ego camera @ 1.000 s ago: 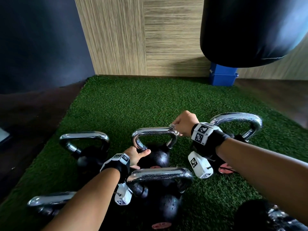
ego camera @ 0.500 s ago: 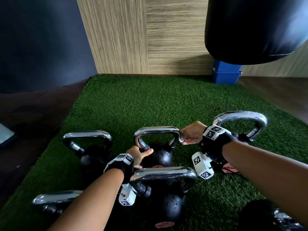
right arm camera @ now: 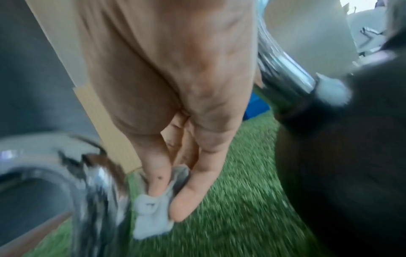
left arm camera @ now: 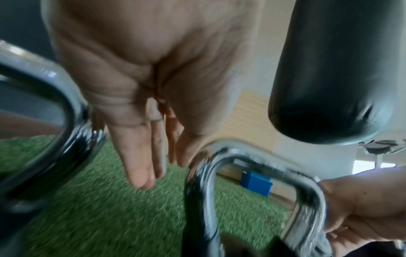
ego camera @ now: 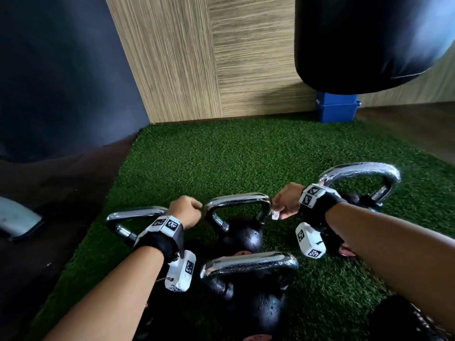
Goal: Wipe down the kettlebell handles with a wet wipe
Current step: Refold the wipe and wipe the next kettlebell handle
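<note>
The middle kettlebell [ego camera: 242,238] is black with a chrome handle [ego camera: 237,199] and stands on green turf. My left hand [ego camera: 194,210] is at the handle's upper left corner. In the left wrist view its fingers [left arm camera: 140,165] hang fairly straight and the thumb lies against the chrome handle [left arm camera: 222,156], gripping nothing. My right hand [ego camera: 280,212] is at the handle's right corner and pinches a crumpled white wet wipe [ego camera: 275,214] against the chrome. The right wrist view shows the wet wipe [right arm camera: 151,208] held between fingertips [right arm camera: 157,184] beside the blurred handle [right arm camera: 96,191].
More chrome-handled kettlebells stand close by: one at the left [ego camera: 138,212], one at the right [ego camera: 359,173], one nearest me [ego camera: 248,264]. A black punching bag [ego camera: 369,40] hangs at the upper right above a blue box [ego camera: 337,109]. Dark floor borders the turf mat [ego camera: 221,156].
My left hand has risen from the base of the middle kettlebell's handle to its upper left corner. My right hand has slid with the wipe from the top bar to the right corner.
</note>
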Tool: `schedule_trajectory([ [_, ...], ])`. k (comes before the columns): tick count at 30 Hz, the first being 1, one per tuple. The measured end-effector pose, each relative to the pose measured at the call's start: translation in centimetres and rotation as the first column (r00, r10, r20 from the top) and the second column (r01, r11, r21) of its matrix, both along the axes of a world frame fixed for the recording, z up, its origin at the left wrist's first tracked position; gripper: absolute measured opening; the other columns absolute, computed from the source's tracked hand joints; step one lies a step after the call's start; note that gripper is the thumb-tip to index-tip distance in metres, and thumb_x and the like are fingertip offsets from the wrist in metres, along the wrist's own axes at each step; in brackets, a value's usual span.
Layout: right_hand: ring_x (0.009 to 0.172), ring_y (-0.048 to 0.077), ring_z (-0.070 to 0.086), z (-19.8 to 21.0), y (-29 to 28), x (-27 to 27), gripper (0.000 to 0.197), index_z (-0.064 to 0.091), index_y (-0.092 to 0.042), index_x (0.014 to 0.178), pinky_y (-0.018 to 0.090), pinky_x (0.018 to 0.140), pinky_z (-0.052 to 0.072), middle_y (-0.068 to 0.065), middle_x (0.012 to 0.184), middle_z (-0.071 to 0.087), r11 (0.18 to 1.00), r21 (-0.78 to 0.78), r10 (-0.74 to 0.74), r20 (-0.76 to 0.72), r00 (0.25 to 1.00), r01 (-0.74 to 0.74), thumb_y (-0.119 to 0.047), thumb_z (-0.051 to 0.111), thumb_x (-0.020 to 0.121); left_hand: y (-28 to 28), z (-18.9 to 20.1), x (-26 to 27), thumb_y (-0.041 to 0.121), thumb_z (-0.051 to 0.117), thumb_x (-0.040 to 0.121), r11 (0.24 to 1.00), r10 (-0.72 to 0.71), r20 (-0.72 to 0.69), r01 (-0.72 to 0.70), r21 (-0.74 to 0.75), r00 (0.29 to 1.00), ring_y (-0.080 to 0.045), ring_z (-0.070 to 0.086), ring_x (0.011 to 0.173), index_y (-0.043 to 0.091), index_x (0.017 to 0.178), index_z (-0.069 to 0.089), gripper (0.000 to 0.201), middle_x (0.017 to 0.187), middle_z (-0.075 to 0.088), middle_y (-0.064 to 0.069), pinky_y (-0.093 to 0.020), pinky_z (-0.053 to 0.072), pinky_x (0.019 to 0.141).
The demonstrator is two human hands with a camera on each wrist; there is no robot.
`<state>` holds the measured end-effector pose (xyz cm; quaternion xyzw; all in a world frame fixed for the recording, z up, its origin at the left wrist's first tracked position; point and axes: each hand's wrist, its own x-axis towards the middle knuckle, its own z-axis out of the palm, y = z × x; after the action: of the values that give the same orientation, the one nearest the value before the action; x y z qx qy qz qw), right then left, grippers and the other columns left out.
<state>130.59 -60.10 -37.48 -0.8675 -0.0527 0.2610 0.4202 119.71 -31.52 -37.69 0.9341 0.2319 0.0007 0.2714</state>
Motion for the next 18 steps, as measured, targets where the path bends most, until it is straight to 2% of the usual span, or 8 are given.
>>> schedule_trajectory([
  [2, 0.075, 0.021, 0.067, 3.0, 0.0, 1.0, 0.021, 0.071, 0.008, 0.107, 0.039, 0.082, 0.059, 0.023, 0.106, 0.074, 0.995, -0.071, 0.074, 0.100, 0.992, -0.067, -0.003, 0.070, 0.089, 0.0, 2.2, 0.2, 0.021, 0.073, 0.092, 0.994, 0.017, 0.194, 0.003, -0.106, 0.981, -0.026, 0.076, 0.097, 0.019, 0.107, 0.079, 0.017, 0.099, 0.079, -0.008, -0.038, 0.060, 0.091],
  [3, 0.076, 0.022, 0.067, 4.6, 0.1, 1.2, 0.020, 0.072, 0.006, 0.106, 0.037, 0.082, 0.059, 0.022, 0.108, 0.074, 0.996, -0.039, 0.089, 0.138, 0.986, -0.084, -0.004, 0.070, 0.089, -0.1, 3.3, 0.3, 0.022, 0.073, 0.093, 0.975, 0.021, 0.255, 0.037, -0.221, 0.967, -0.026, 0.077, 0.093, 0.017, 0.108, 0.079, 0.016, 0.095, 0.079, -0.007, -0.039, 0.061, 0.089],
  [6, 0.087, 0.027, 0.075, 8.1, 1.0, 0.8, 0.017, 0.074, -0.003, 0.103, 0.039, 0.083, 0.062, 0.015, 0.106, 0.075, 0.960, 0.234, 0.112, 0.177, 0.978, -0.153, -0.005, 0.072, 0.087, -1.4, 6.3, 0.3, 0.024, 0.071, 0.095, 0.813, 0.040, 0.312, 0.151, -0.563, 0.949, -0.019, 0.077, 0.087, 0.008, 0.118, 0.072, 0.028, 0.097, 0.078, -0.003, -0.030, 0.064, 0.077],
  [7, 0.091, 0.026, 0.075, 8.8, 1.6, 0.3, 0.020, 0.074, -0.004, 0.106, 0.035, 0.081, 0.063, 0.012, 0.106, 0.076, 0.933, 0.290, 0.161, 0.189, 0.969, -0.212, -0.007, 0.073, 0.086, -2.0, 7.0, 0.2, 0.026, 0.069, 0.095, 0.752, 0.038, 0.314, 0.180, -0.634, 0.949, -0.017, 0.077, 0.085, 0.006, 0.119, 0.070, 0.031, 0.099, 0.078, -0.005, -0.027, 0.064, 0.074],
  [9, 0.091, 0.022, 0.076, 9.8, 3.3, -0.9, 0.026, 0.070, -0.002, 0.111, 0.026, 0.075, 0.061, 0.011, 0.104, 0.076, 0.881, 0.338, 0.266, 0.225, 0.937, -0.331, -0.007, 0.073, 0.086, -3.1, 8.1, -0.1, 0.027, 0.065, 0.097, 0.666, 0.023, 0.313, 0.219, -0.714, 0.950, -0.018, 0.077, 0.083, 0.005, 0.119, 0.068, 0.031, 0.102, 0.079, -0.010, -0.028, 0.064, 0.073],
  [11, 0.086, 0.023, 0.076, 10.3, 5.0, -1.8, 0.029, 0.067, 0.001, 0.111, 0.027, 0.073, 0.061, 0.012, 0.100, 0.075, 0.850, 0.362, 0.299, 0.269, 0.915, -0.384, -0.002, 0.075, 0.083, -3.9, 8.7, -0.5, 0.025, 0.061, 0.100, 0.602, 0.005, 0.302, 0.238, -0.762, 0.953, -0.019, 0.077, 0.081, 0.004, 0.116, 0.068, 0.027, 0.102, 0.078, -0.015, -0.032, 0.065, 0.075],
  [15, 0.079, 0.023, 0.076, 9.9, 6.6, -2.5, 0.042, 0.060, 0.003, 0.110, 0.032, 0.069, 0.063, 0.014, 0.092, 0.075, 0.812, 0.448, 0.241, 0.325, 0.915, -0.373, 0.005, 0.081, 0.075, -3.9, 8.8, -0.9, 0.020, 0.059, 0.101, 0.497, 0.070, 0.303, 0.230, -0.837, 0.950, -0.024, 0.076, 0.076, 0.001, 0.116, 0.067, 0.025, 0.092, 0.078, -0.018, -0.037, 0.064, 0.079],
  [18, 0.068, 0.010, 0.073, 9.1, 7.1, -2.5, 0.043, 0.062, -0.007, 0.100, 0.023, 0.059, 0.059, 0.005, 0.087, 0.075, 0.859, 0.374, 0.146, 0.478, 0.866, -0.351, -0.007, 0.090, 0.068, -3.4, 8.3, -1.3, 0.008, 0.057, 0.101, 0.401, 0.081, 0.295, 0.240, -0.884, 0.952, -0.023, 0.078, 0.077, 0.001, 0.119, 0.068, 0.022, 0.094, 0.078, -0.016, -0.030, 0.065, 0.070],
])
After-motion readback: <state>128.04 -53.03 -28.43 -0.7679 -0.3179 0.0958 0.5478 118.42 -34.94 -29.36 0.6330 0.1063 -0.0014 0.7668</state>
